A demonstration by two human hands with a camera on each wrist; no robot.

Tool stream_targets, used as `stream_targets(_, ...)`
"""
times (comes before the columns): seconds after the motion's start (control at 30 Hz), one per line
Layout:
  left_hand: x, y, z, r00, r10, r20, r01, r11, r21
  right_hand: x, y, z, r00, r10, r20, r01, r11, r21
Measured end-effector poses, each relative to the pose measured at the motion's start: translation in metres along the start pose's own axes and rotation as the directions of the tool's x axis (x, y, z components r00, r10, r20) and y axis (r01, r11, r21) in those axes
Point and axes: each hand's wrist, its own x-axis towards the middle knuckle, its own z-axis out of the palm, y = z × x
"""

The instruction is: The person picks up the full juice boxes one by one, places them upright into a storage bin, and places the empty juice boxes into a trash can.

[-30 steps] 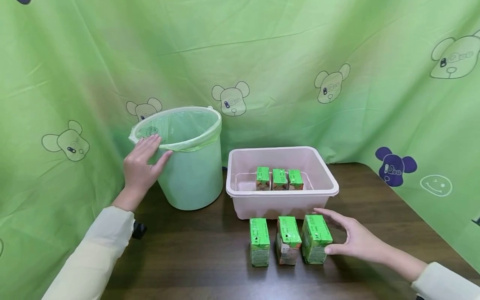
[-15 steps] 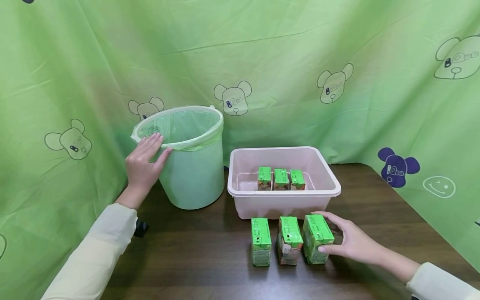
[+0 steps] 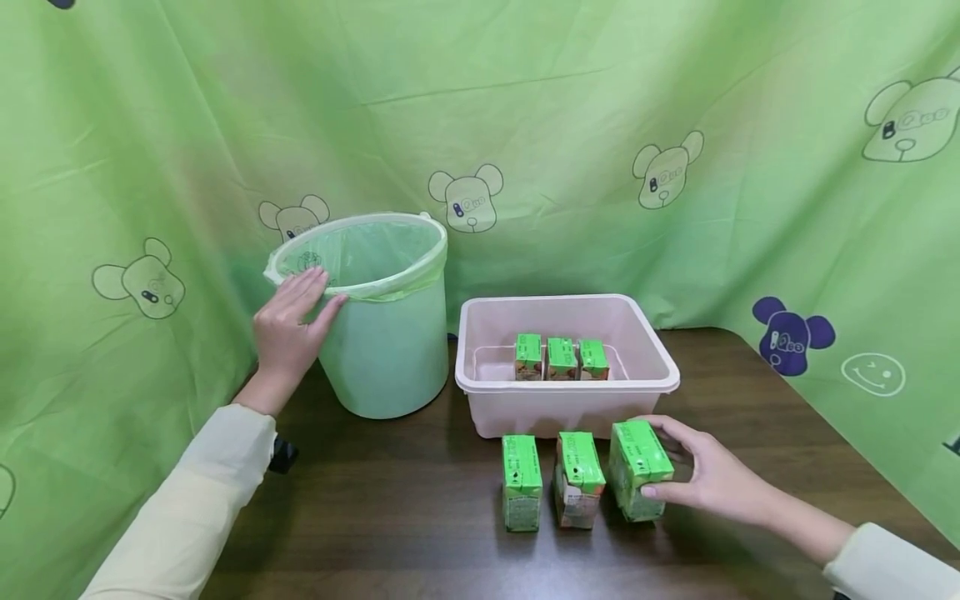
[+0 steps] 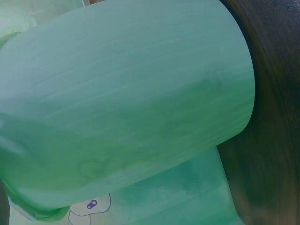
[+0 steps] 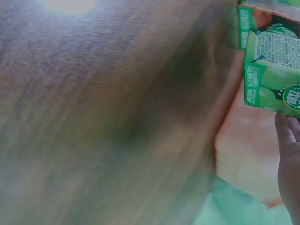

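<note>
In the head view my right hand (image 3: pixel 716 479) grips the rightmost green juice box (image 3: pixel 639 468) of the front row, thumb on its near side and fingers behind. This box leans slightly and its base looks just off the table. The right wrist view shows the same juice box (image 5: pixel 274 82) above my fingers. Beside it two more juice boxes, a left one (image 3: pixel 521 483) and a middle one (image 3: pixel 579 482), stand upright. My left hand (image 3: pixel 288 337) rests against the rim of a light green bin (image 3: pixel 386 358), fingers fairly straight. The left wrist view is filled by the bin's side (image 4: pixel 131 103).
Behind the front row stands a pale pink tub (image 3: pixel 562 408), with three juice boxes (image 3: pixel 561 358) inside. A thin green bag (image 3: pixel 375 250) lines the bin to its left. Green printed cloth (image 3: pixel 555 100) hangs around the dark wooden table (image 3: pixel 390 533).
My right hand has closed on the rightmost juice box, which has tilted and risen slightly and shifted a little right, away from the middle one. My left hand stays at the bin's rim.
</note>
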Motion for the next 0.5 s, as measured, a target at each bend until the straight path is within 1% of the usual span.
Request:
stream_targets(0.33, -0.002, -0.002, 0.002, 1.0, 0.003, -0.009, -0.003, 1.0, 0.0, 0.011, -0.023, -0.016, 0.998, -0.062, 0.004, 0.062, 0.998, -0.003)
stream_targets(0.5, -0.002, -0.002, 0.002, 1.0, 0.003, -0.018, -0.003, 1.0, 0.001, 0.02, -0.035, -0.025, 0.997, -0.077, -0.003, 0.077, 0.996, -0.044)
